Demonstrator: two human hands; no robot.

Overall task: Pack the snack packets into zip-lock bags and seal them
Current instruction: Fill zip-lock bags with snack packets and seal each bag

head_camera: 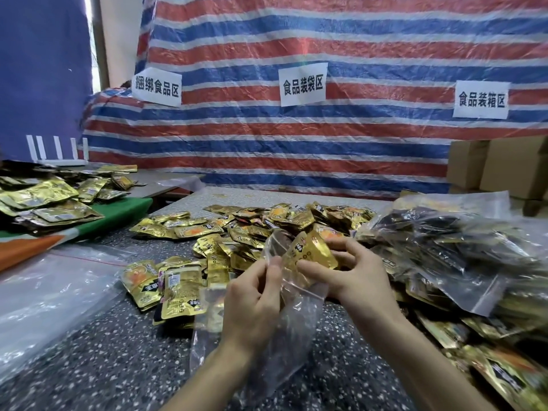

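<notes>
Left hand pinches the rim of a clear plastic zip-lock bag; right hand grips a gold foil snack packet, half inside the bag's mouth.

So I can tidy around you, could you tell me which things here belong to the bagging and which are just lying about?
Job in hand: zip-lock bag, pinched by the left hand; gold packet, held by the right hand; loose packets pile; filled bags; empty bags.
Lying about: cardboard boxes; white router; paper signs; striped tarp.
</notes>
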